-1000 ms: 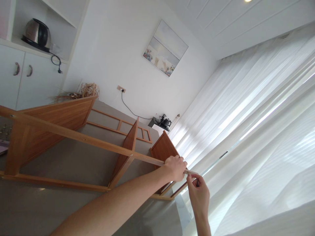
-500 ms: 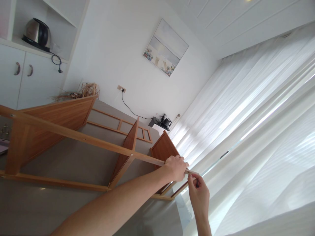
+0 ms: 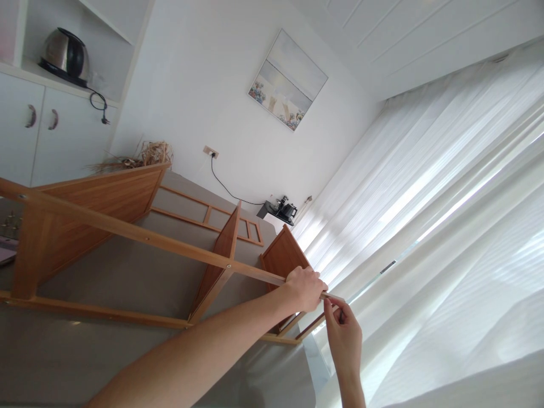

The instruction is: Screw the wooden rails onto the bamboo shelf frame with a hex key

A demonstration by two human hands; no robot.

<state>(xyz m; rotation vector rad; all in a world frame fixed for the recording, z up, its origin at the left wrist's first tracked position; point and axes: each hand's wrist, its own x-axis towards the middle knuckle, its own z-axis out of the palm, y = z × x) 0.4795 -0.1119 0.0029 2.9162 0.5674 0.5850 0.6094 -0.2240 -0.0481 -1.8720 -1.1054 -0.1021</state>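
A wooden shelf frame (image 3: 127, 225) lies on its side on a grey tabletop, its shelf boards standing up between the rails. My left hand (image 3: 304, 288) is closed around the upper rail near its right end, the fingers curled over the far side. Just beyond it, my right hand (image 3: 344, 326) is pinched at the rail's end, thumb and forefinger together. Something small and dark shows inside the curled fingers of my right hand, but I cannot make out what it is. The joint at the rail's end is mostly hidden by my hands.
A ladder-like wooden side frame (image 3: 208, 214) lies flat behind the shelf. Small metal pieces (image 3: 11, 225) stand at the left edge. Dried plants (image 3: 153, 154) lie beyond the table. White curtains (image 3: 446, 226) hang close on the right. A kettle (image 3: 66, 55) sits on a cabinet shelf.
Both hands stay at the same end of the rail, with only a slight shift of the right fingers. The view has moved very slightly.
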